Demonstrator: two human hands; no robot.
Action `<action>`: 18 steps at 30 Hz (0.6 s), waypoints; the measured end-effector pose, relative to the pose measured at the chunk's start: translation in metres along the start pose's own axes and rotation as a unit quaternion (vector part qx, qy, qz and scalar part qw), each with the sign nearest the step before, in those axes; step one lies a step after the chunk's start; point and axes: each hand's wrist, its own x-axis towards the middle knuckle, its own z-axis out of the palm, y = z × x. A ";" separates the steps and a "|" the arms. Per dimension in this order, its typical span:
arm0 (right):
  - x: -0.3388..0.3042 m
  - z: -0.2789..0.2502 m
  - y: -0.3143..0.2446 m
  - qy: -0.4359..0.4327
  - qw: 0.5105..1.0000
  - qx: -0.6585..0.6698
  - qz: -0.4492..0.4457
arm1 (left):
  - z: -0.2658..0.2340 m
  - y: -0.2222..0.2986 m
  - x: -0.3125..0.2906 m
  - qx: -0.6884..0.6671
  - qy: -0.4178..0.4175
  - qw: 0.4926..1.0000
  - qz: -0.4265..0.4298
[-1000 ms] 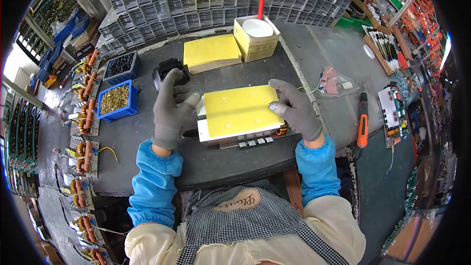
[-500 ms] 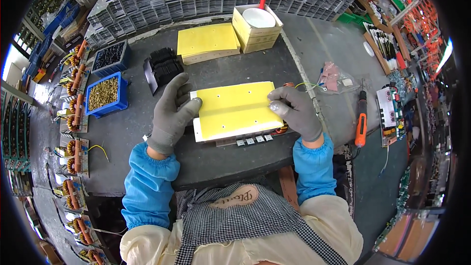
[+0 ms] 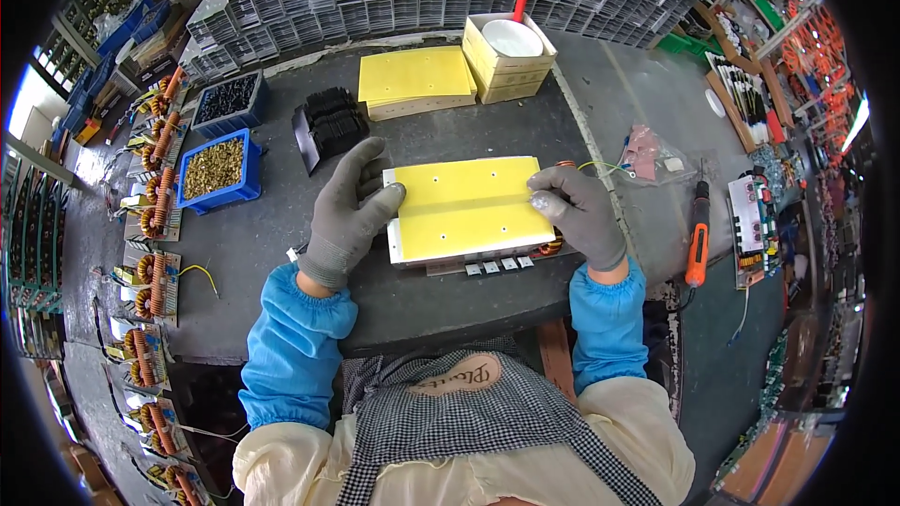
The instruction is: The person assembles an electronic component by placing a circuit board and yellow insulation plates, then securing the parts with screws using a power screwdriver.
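Observation:
A yellow insulating sheet with small holes and a crease across its middle lies over a white metal plate. Underneath, part of a circuit board shows, with a copper coil and several small metal tabs along the near side. My left hand, in a grey glove, has its thumb on the sheet's left edge and its fingers curled beside the plate's left end. At the right edge my right hand, also gloved, grips the sheet with bent fingers and thumb; some fingertips are hidden.
Behind stand a stack of yellow sheets, a box with a white roll and black plastic pieces. To the left are a blue bin of brass parts, a bin of black parts and coil boards. An orange screwdriver lies right.
The whole view has shifted, so everything appears slightly farther right. Both hands keep nearly the same hold at the two ends of the yellow sheet.

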 end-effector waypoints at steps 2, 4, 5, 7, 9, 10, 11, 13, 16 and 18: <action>0.002 0.001 0.001 -0.001 1.000 0.006 -0.001 | -0.003 -0.001 0.000 -0.003 -0.002 1.000 0.007; 0.004 0.004 0.000 0.000 1.000 -0.011 -0.016 | -0.011 -0.006 -0.002 -0.021 -0.003 0.999 0.026; 0.004 0.005 0.000 0.007 0.999 -0.032 -0.025 | -0.009 -0.007 -0.002 0.009 0.002 0.999 0.041; -0.003 0.003 0.002 0.055 0.998 -0.023 0.021 | -0.009 -0.007 -0.001 -0.026 0.006 0.999 0.022; -0.007 0.006 -0.006 0.128 0.975 0.151 0.102 | -0.022 0.001 0.004 -0.074 0.019 0.996 0.053; -0.010 0.006 0.006 0.182 0.965 0.170 0.083 | -0.034 0.012 0.010 -0.061 0.019 0.996 0.069; -0.010 0.002 0.011 0.176 0.971 0.152 0.062 | -0.051 0.024 0.015 -0.015 0.058 0.995 0.082; -0.009 0.006 0.004 0.184 0.965 0.174 0.065 | -0.100 0.039 0.043 0.090 0.111 0.986 0.090; -0.006 0.009 -0.003 0.172 0.971 0.154 0.061 | -0.181 0.058 0.092 0.405 0.155 0.901 0.022; -0.006 0.010 0.000 0.164 0.972 0.157 0.064 | -0.225 0.061 0.127 0.572 0.134 0.809 -0.025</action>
